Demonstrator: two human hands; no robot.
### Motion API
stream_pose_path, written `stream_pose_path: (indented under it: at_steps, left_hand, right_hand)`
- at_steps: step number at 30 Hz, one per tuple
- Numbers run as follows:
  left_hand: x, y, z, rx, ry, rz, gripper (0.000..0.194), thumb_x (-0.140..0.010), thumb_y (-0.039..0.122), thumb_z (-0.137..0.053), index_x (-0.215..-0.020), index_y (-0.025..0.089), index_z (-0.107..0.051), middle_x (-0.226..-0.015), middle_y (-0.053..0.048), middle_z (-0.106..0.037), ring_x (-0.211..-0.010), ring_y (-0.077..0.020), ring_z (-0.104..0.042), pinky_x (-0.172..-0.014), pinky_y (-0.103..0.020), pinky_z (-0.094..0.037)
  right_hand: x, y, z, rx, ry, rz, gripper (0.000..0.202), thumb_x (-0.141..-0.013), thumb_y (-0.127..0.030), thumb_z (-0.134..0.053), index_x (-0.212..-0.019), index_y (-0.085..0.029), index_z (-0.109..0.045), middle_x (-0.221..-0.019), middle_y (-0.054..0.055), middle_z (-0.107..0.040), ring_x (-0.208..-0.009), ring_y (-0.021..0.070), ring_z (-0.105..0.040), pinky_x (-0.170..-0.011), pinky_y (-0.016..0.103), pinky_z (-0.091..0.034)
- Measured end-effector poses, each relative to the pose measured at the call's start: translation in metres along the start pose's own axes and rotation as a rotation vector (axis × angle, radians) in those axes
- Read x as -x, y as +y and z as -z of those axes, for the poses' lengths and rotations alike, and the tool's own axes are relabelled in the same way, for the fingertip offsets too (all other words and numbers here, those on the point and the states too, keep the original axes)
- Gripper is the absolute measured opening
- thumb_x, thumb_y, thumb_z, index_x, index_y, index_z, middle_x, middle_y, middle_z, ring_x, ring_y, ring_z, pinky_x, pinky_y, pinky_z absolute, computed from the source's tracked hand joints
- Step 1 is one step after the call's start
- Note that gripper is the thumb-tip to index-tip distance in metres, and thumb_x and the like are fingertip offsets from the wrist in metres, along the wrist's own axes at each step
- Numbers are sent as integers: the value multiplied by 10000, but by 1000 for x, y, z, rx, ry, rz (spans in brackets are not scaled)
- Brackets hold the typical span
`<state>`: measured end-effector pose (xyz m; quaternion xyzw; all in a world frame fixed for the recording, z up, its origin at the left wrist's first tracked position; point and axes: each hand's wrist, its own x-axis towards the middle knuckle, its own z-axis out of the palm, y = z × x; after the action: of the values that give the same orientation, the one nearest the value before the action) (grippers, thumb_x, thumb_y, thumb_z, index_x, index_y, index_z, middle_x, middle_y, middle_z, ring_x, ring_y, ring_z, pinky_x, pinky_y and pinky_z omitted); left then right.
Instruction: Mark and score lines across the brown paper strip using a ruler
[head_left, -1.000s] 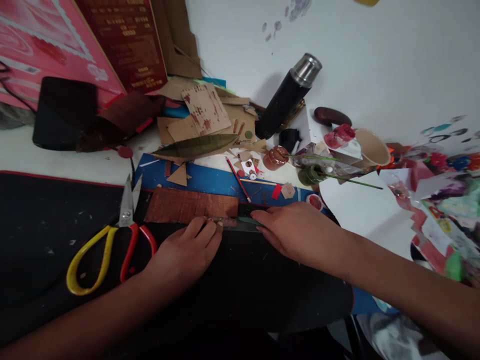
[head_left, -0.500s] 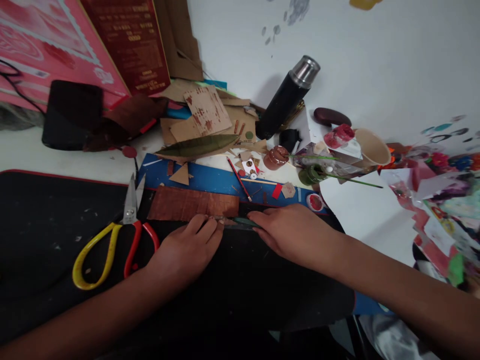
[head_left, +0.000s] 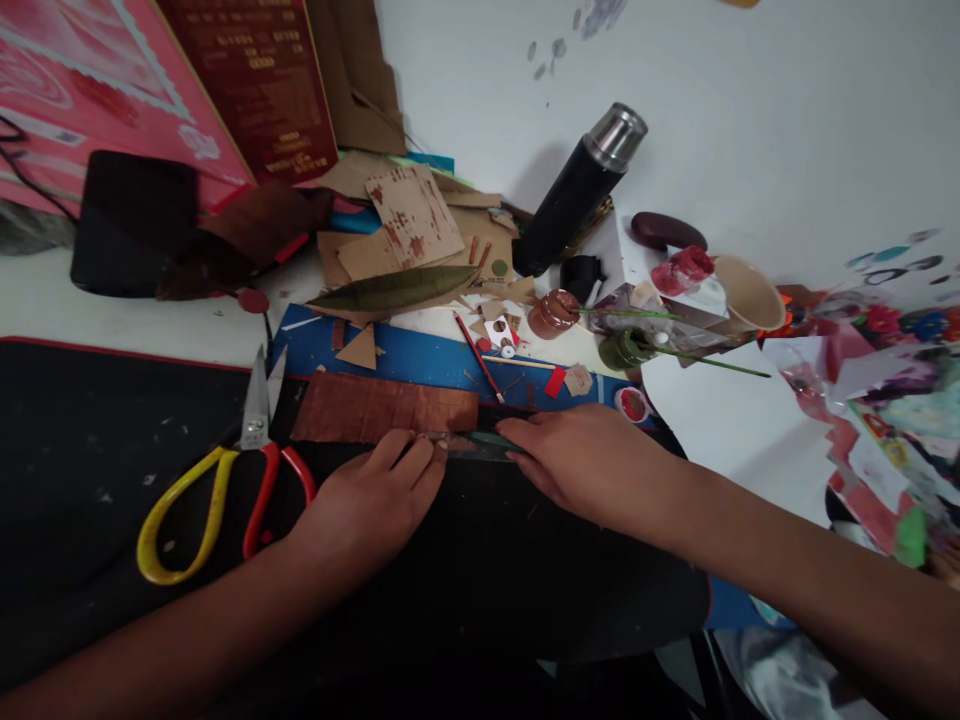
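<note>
A brown painted piece of cardboard (head_left: pixel 386 405) lies flat on the black mat. My left hand (head_left: pixel 382 495) is closed, its bent fingertips pressed down at the card's lower edge on a thin strip that is mostly hidden. In my right hand (head_left: pixel 577 460) is a slim dark green craft knife (head_left: pixel 487 438), pinched near the mat and pointing left toward my left fingertips. Its tip is too small to make out. A large pair of scissors (head_left: pixel 256 432) with one yellow and one red handle lies with its blades apart, left of the card.
Behind the card, a blue mat (head_left: pixel 307 345) bears scraps and a red pencil (head_left: pixel 480 360). Brown (head_left: pixel 553 315) and green paint jars (head_left: pixel 626 348) with green sticks stand beyond. A black flask (head_left: pixel 581 190) is by the wall. White paper (head_left: pixel 720 430) lies right.
The view has shifted slightly. Both hands stay in almost the same place, with the knife still in my right hand.
</note>
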<state>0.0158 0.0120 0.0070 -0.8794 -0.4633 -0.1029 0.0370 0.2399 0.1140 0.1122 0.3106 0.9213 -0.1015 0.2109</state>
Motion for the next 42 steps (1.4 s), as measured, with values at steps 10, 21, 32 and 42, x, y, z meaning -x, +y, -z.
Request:
stream_pose_path:
  at_steps: [10, 21, 32, 42]
  left_hand:
    - [-1, -1, 2, -3, 31, -12, 384, -875, -1, -545, -1230, 58, -679, -1076, -120, -714, -1002, -257, -628, -699, -301, -559]
    - [-2, 0, 1, -18, 37, -26, 380, -876, 0, -528, -1212, 65, -692, -1064, -121, -714, -992, -257, -641, -683, -302, -578]
    - [-1, 0, 1, -22, -2, -6, 413, -874, -23, -531, -1242, 77, -689, -1074, -133, -710, -1041, -265, -638, -714, -305, -572]
    - [-1, 0, 3, -16, -6, 8, 433, -853, -42, -518, -1221, 87, -707, -1063, -122, -721, -1015, -265, -644, -654, -293, -576]
  right_hand:
    - [-5, 5, 1, -11, -29, 25, 149, -1019, -255, -566, -1099, -206, -683, -902, 52, -779, -693, 192, -664, -571, 303, -278]
    - [-17, 3, 12, 46, -115, 33, 142, -999, -225, -581, -1088, -200, -689, -882, 70, -789, -717, 225, -689, -568, 317, -272]
    - [-10, 0, 15, 74, -101, 28, 126, -975, -166, -601, -1066, -186, -685, -848, 74, -778, -696, 236, -710, -532, 319, -268]
    - [-10, 1, 17, 60, -114, 13, 125, -985, -178, -587, -1060, -196, -686, -864, 70, -786, -714, 242, -717, -555, 309, -341]
